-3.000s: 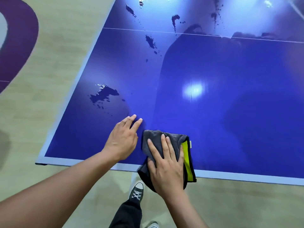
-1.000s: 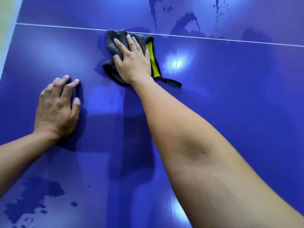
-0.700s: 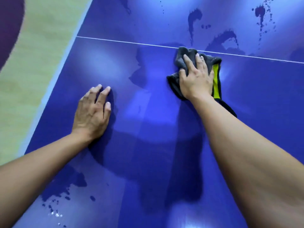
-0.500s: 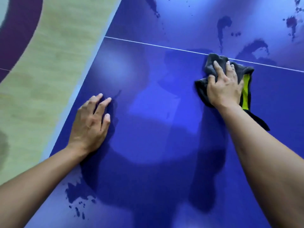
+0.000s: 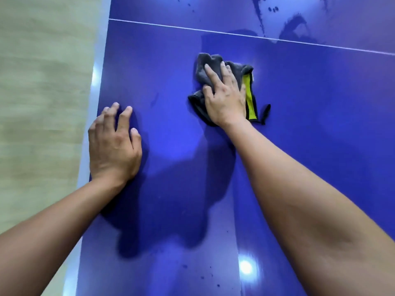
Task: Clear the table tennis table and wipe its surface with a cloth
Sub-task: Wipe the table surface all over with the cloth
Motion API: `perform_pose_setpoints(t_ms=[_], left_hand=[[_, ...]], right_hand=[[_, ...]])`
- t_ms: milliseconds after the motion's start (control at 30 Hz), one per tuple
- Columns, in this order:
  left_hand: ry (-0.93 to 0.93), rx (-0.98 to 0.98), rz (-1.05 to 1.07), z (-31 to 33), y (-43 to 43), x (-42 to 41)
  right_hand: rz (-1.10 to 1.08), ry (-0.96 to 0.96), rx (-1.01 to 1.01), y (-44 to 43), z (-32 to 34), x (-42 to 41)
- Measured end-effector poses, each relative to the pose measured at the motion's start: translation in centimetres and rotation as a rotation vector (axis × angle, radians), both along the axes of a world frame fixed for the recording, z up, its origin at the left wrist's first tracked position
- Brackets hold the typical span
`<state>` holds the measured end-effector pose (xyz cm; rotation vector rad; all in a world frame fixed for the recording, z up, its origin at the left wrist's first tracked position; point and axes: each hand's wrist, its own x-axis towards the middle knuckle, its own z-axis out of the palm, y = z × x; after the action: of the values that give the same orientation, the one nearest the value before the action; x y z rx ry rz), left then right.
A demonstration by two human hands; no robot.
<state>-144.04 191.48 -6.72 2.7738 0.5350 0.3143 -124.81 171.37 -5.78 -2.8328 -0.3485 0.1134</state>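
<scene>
The blue table tennis table (image 5: 320, 116) fills most of the view. A grey cloth (image 5: 204, 68) with a yellow-green side and black edging lies bunched on it, a little short of the white line (image 5: 171, 27). My right hand (image 5: 224, 97) presses flat on the cloth with straight, spread fingers. My left hand (image 5: 114, 144) rests palm down on the bare surface near the table's left edge, its fingers slightly bent. Dark wet streaks (image 5: 295, 26) show beyond the white line.
The table's pale left edge (image 5: 94, 86) runs down the frame, with wooden floor (image 5: 42, 92) beyond it. Small dark droplets (image 5: 209, 274) dot the surface close to me. Lamp glare (image 5: 245, 267) reflects on the tabletop.
My right hand has drawn the cloth back from the white line toward me. The left hand has stayed planted near the left edge, its fingers now more bent.
</scene>
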Motion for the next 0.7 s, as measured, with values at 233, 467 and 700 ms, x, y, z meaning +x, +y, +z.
perform_pose_setpoints(t_ms=[233, 467, 700], left_hand=[[0.039, -0.058, -0.025, 0.7, 0.5, -0.5], [0.111, 0.039, -0.106, 1.6, 0.1, -11.4], [0.191, -0.023, -0.105, 2.1, -4.7, -31.9]], right_hand=[[0.019, -0.004, 0.003, -3.3, 0.6, -15.1], [0.036, -0.050, 0.017, -8.9, 0.0, -31.1], [-0.015, -0.065, 0.007, -10.1, -0.3, -45.6]])
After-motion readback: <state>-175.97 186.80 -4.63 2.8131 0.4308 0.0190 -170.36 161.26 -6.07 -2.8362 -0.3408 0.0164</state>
